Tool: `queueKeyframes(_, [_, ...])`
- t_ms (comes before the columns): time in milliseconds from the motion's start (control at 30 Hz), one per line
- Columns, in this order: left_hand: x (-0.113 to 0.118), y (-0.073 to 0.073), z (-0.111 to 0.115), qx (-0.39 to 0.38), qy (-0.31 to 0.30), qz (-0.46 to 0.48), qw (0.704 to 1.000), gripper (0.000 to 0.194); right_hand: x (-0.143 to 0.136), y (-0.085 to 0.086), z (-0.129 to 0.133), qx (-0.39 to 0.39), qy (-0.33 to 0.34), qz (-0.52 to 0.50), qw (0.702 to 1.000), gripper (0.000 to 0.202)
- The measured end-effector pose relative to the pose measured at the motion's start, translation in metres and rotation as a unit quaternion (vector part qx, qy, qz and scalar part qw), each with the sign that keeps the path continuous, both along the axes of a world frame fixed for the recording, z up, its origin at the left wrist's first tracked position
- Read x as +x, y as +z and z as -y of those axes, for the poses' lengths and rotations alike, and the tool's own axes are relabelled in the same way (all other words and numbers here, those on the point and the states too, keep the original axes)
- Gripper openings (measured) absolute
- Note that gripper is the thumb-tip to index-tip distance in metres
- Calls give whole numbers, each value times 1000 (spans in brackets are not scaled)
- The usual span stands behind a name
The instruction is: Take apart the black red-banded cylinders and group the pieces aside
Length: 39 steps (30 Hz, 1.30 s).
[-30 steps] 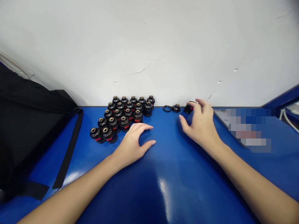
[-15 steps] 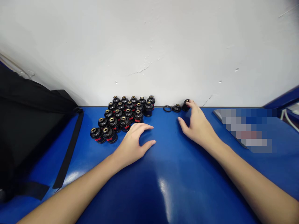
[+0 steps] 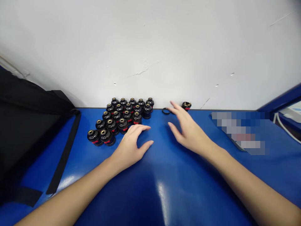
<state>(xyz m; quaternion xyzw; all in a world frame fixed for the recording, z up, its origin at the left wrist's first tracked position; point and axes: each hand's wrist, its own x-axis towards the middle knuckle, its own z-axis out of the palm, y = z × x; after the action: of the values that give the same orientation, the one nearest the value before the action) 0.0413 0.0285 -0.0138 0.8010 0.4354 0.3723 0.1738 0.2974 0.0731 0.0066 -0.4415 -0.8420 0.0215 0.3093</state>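
Note:
Several black parts [image 3: 112, 126] with brass-coloured centres and red marks stand in rows on the blue table [image 3: 141, 194]. My left hand [image 3: 130, 142] is beside the rows' near right side, thumb and fingers apart, holding nothing. Near the wall, my right hand [image 3: 188, 130] is open and empty, its fingertips close to a black ring [image 3: 166, 110]. Behind that hand stands a black cylinder [image 3: 186, 105] with brass-coloured pieces on top and a red mark. The small black cap seen earlier beside the ring is hidden by my right hand.
A black bag [image 3: 30, 125] lies at the left, its strap [image 3: 64, 153] hanging over the table. On the right is a flat object [image 3: 235, 135], mostly pixelated. A white wall [image 3: 150, 47] rises behind the table, and a white cable [image 3: 285, 125] runs at the far right.
My right hand has moved left from the black cylinder to over the place of the small cap, near the ring. My left hand has stayed nearly still. The view has shifted slightly.

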Motion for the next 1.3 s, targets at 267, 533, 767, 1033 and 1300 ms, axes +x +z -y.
queueKeyframes(267, [1, 0, 0, 13, 10, -2, 1000, 40, -46, 9, -22, 0, 90, 21, 996, 57])
queueKeyframes(533, [1, -1, 0, -2, 33, 22, 999, 41, -60, 18, -40, 7, 105, -9, 994, 34])
queueKeyframes(767, [2, -3, -1, -1, 40, 37, 999, 42, -50, 27, -28, -21, 99, -1, 995, 29])
queueKeyframes(1033, [2, -2, 0, -10, 33, 40, 999, 40, -25, 44, 20, -163, 31, 2, 986, 28])
queueKeyframes(1300, [1, -3, -1, -15, 30, 41, 999, 39, -22, 11, 27, -245, 61, -189, 949, 34])
